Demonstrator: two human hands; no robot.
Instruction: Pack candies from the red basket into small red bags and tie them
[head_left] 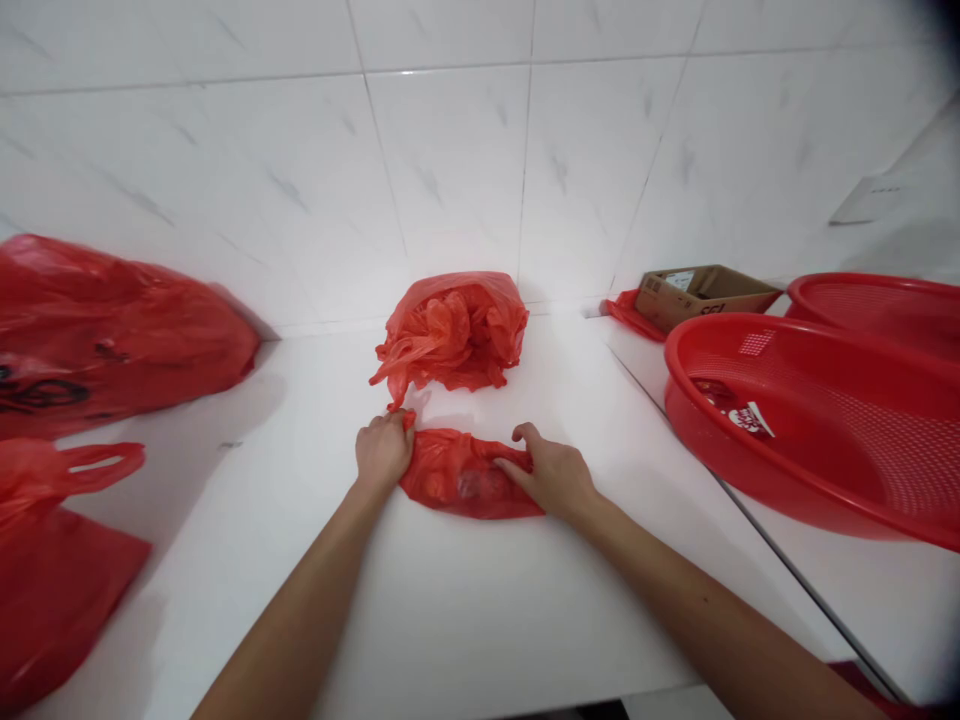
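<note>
On the white table lies a small red plastic bag (474, 482) with a few rounded items showing dimly through its film; their kind I cannot make out. My left hand (384, 447) is closed on the bag's gathered left end. At its right end my right hand (553, 468) has thumb and fingers around the bag's edge, gripping the film. Just behind, a crumpled heap of red plastic bags (457, 325) rests near the wall, its lower left tip close to my left hand.
Two full red plastic bags (127, 335) lie at the left. To the right stand a large red plastic basket (720, 470) with small packets inside, another red basket (885, 300) behind it, and an open cardboard box (675, 300). A tiled wall (450, 170) closes off the back.
</note>
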